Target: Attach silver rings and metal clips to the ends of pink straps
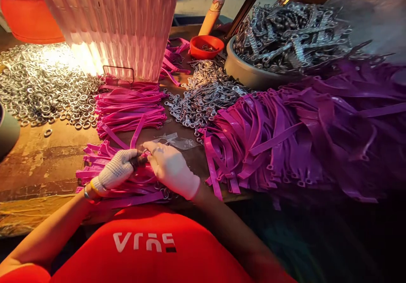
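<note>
My left hand (116,168), in a white dotted glove with dark fingertips, is closed in a pinch. Its fingertips meet those of my right hand (169,166), which wears a plain white glove and is closed too. Between them a pink strap (138,131) seems to rise from the fingertips, but the small part being gripped is hidden. Under and around both hands lies a pile of pink straps (139,198). Just beyond sits a neater stack of pink straps (131,107). A clear plastic scrap (179,141) lies behind my right hand.
Metal rings (41,84) are heaped at left beside a ribbed translucent panel (111,25). Metal clasps (206,92) lie mid-table, near a red bowl (207,48). A large basin (250,73) holds more metal pieces. Purple straps (263,135) cover the right side.
</note>
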`<act>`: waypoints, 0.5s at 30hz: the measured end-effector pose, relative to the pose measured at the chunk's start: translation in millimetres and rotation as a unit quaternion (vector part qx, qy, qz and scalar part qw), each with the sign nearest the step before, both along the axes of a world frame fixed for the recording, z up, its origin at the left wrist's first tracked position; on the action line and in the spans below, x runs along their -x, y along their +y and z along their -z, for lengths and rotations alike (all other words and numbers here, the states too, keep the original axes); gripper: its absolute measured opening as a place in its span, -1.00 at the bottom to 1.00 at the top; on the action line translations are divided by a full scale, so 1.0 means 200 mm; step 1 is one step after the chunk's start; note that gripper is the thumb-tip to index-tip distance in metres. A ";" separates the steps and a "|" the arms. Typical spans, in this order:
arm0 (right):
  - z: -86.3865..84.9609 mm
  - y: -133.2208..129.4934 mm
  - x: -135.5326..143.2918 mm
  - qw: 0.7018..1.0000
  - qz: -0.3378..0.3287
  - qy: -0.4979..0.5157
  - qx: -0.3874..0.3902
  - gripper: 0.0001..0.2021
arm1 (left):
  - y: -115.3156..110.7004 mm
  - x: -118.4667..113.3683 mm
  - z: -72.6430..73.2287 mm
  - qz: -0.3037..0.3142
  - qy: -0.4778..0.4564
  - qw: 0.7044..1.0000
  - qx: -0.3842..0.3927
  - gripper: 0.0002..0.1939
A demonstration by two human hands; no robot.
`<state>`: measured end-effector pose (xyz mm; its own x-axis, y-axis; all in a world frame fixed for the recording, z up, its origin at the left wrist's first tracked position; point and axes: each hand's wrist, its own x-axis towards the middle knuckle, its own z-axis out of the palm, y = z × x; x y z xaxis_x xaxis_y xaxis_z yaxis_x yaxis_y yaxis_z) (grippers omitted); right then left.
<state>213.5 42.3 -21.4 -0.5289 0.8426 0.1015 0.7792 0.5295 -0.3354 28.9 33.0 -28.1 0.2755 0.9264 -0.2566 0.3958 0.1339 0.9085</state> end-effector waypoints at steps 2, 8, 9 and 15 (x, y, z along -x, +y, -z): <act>-0.03 0.01 0.00 0.999 -0.008 0.005 0.046 -0.60 | -0.02 0.00 -0.01 -0.017 -0.007 1.000 0.005 -0.74; -0.01 0.01 0.00 0.990 -0.012 -0.109 0.085 -0.76 | -0.05 0.00 0.01 0.012 0.051 0.996 -0.066 -0.68; 0.00 0.00 0.00 0.990 -0.030 -0.118 0.071 -0.77 | -0.05 0.00 0.02 0.020 0.058 0.996 -0.070 -0.68; 0.03 0.01 0.02 0.987 -0.083 -0.138 0.013 -0.72 | 0.00 0.02 -0.01 0.075 0.084 0.989 -0.094 -0.75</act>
<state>209.8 45.3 -28.3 -0.6648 0.7420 -0.0862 0.7456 0.6520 -0.1378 24.5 32.7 -27.0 0.3813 0.9141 -0.1381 0.5465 -0.1023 0.8312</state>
